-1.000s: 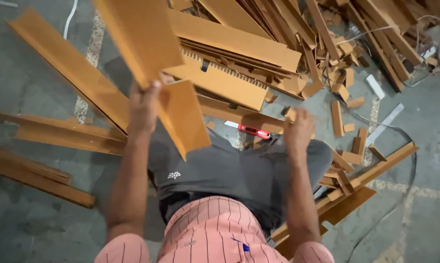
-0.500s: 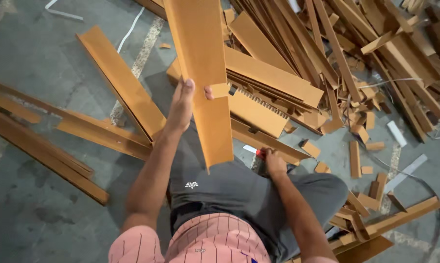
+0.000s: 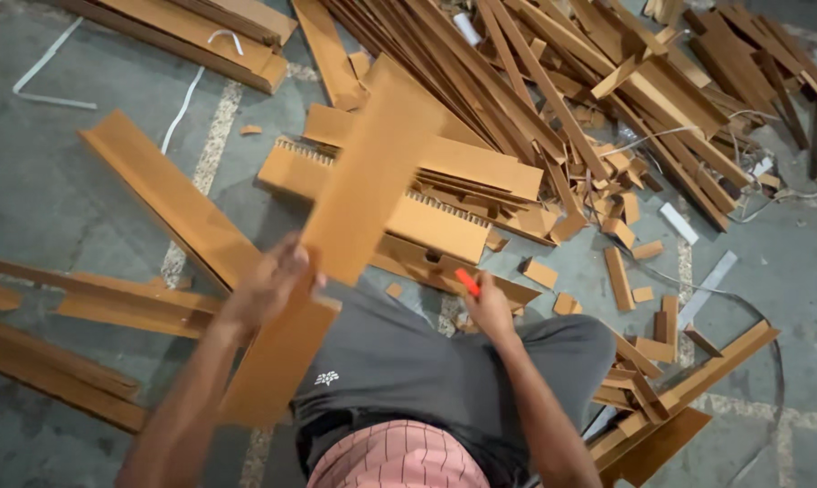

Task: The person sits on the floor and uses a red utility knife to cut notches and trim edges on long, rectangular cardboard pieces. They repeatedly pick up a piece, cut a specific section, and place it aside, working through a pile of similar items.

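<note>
Your left hand (image 3: pixel 268 287) is closed around a long orange board (image 3: pixel 336 244), tilted above your lap. Your right hand (image 3: pixel 490 307) grips a red tool (image 3: pixel 467 282) near the board pile (image 3: pixel 553 117) on the floor (image 3: pixel 56 181).

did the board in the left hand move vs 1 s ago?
Yes. The orange board in the left hand has swung from over the plank left of the knee to across the stacked corrugated panels, tilting up-right.
</note>
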